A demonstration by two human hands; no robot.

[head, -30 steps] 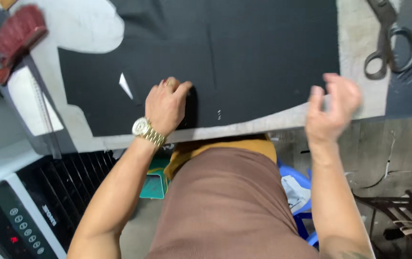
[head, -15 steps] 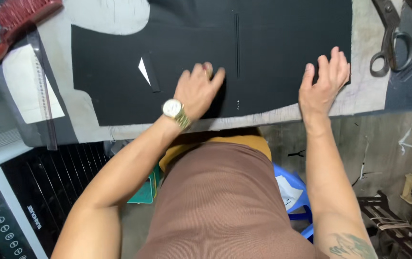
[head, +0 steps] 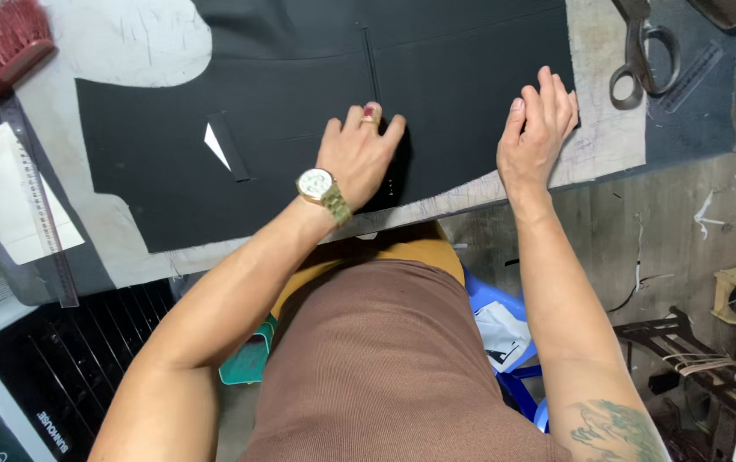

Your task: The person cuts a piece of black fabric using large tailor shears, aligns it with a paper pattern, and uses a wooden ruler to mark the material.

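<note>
- Centrally, the black fabric panel [head: 299,128] lies flat on the worktable [head: 608,128], covering most of the visible tabletop; its near edge runs just inside the table's front edge.
- A narrow stitched slit runs vertically in the panel, ending just above the left hand's fingertips.
- A small white triangular opening [head: 215,145] shows in the panel, left of the left hand, beside a short dark welt strip.
- Left hand [head: 358,158]: palm down on the panel near its lower edge, fingers extended and slightly spread, pressing flat. Nothing is gripped. A gold wristwatch [head: 317,186] sits on the wrist.
- Right hand [head: 537,128]: palm down at the panel's right edge, fingers extended and close together, fingertips on the fabric. Nothing is gripped. The heel of the hand lies over the pale underlay beside the panel.
- The two hands are apart, with bare black fabric between them.
- Pale underlay, marked with chalk lines, shows around the panel at the right, the lower left and the upper left.
- Large metal shears [head: 639,47] lie on the table at the upper right, well apart from the right hand.
- A clear ruler [head: 689,77] lies just right of the shears.
- A red-bristled brush [head: 0,51] rests at the upper left corner.
- A long transparent ruler [head: 43,214] lies along the left side over a white paper piece.
</note>
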